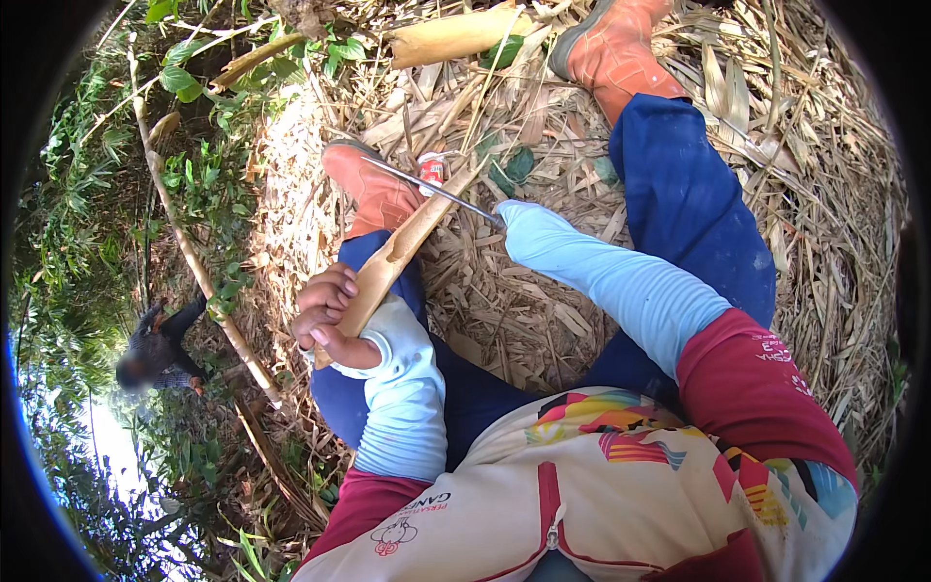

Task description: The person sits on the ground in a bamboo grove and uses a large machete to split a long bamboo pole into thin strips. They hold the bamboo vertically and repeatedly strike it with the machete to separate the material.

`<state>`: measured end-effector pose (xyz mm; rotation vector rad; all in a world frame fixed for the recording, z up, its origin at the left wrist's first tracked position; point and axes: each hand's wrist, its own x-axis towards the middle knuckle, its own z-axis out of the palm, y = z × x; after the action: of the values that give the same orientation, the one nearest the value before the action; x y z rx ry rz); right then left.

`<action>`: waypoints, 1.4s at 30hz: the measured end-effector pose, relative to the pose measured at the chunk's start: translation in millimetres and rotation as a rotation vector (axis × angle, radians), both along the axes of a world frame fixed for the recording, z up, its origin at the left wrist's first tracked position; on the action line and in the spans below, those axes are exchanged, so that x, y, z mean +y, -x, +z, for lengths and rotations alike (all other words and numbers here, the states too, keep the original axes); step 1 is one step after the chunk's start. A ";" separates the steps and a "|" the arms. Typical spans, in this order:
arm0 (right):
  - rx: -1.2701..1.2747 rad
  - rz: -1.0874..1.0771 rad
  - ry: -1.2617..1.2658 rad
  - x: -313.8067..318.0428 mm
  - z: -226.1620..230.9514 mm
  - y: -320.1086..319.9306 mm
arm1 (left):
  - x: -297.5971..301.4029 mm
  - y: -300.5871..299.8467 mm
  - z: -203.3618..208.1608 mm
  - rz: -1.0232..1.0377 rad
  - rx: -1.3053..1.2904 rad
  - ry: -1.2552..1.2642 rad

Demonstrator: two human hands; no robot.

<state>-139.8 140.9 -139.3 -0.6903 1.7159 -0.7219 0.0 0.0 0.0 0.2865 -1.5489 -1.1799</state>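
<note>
My left hand [330,310] is closed around the near end of a long, pale tan piece of wood or bamboo [400,248], with a notch along its edge. The piece slants up and away to the right, over my left leg, and narrows to a splintered far end. A knife with a long, thin blade [393,172] crosses that far end, seemingly against it. My right hand [522,225] is at the blade's near end, covered by a light blue sleeve. Its fingers and the knife's handle are hidden.
My orange boots [373,189] and blue trouser legs [679,194] frame ground covered in dry strips [514,320]. A small red container [433,172] stands by the left boot. A tan piece [461,37] lies farther off. At left are a slanting pole [194,247], greenery and another person [165,344].
</note>
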 end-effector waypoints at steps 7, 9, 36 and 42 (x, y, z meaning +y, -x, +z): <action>0.050 0.057 -0.391 3.8 -69.0 -19.0 | -7.9 -9.1 0.9 0.039 0.072 -0.149; 0.035 0.002 -0.380 -1.4 -64.9 -16.9 | -7.7 -5.4 1.7 0.076 0.087 -0.162; -0.586 -0.692 0.338 94.4 -34.6 32.2 | -3.1 -2.2 97.9 0.188 0.622 -0.673; -0.711 -0.837 0.380 111.4 39.4 6.1 | 21.7 -95.0 135.2 0.061 0.623 -0.912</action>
<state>-145.8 252.4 -99.9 0.1126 1.1517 -1.6692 95.0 21.7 135.2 0.4913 -0.3995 -1.6702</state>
